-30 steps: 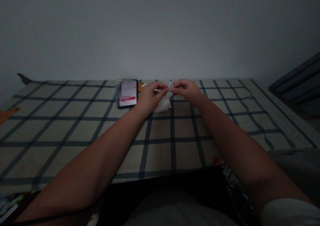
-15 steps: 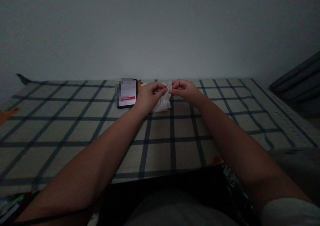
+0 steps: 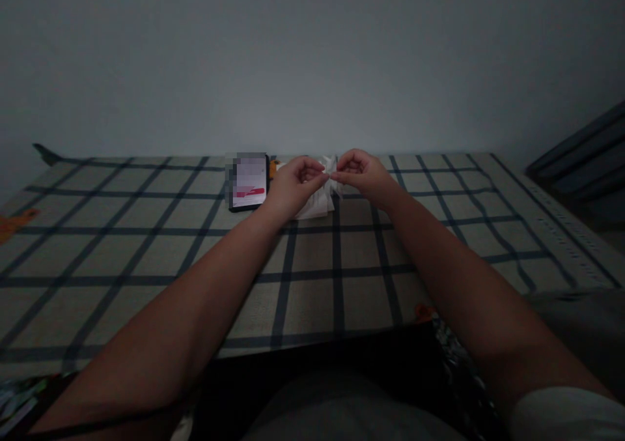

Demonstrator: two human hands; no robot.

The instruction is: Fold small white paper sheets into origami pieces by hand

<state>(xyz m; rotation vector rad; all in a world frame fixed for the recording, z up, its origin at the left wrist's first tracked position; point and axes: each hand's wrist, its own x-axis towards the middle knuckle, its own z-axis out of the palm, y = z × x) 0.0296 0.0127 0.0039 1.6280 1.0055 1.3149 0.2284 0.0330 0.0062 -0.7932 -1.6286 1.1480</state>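
Both hands meet near the back of the checked cloth. My left hand point(image 3: 295, 184) pinches a thin, crumpled white piece, tissue or soft paper point(image 3: 329, 163), between thumb and fingertips. From the other side my right hand point(image 3: 364, 175) pinches the same white piece, its thumb almost touching the left one. The exact kind of this piece is too dim and small to tell. Beneath my left hand lie flat white paper sheets point(image 3: 315, 208), partly hidden by the palm and fingers. A phone point(image 3: 250, 182) with a lit screen rests just left of that hand.
A blue-and-cream checked cloth point(image 3: 312, 298) covers the surface, which ends at a plain grey wall point(image 3: 312, 63). Something orange point(image 3: 272, 169) shows between the phone and my left hand. Another orange patch point(image 3: 17, 225) is at the far left. Dark striped fabric point(image 3: 586, 161) is at the right.
The white piece between my fingers has spread wider, with some of it showing below my right fingers. My right hand has shifted very slightly; the phone and sheets stay put.
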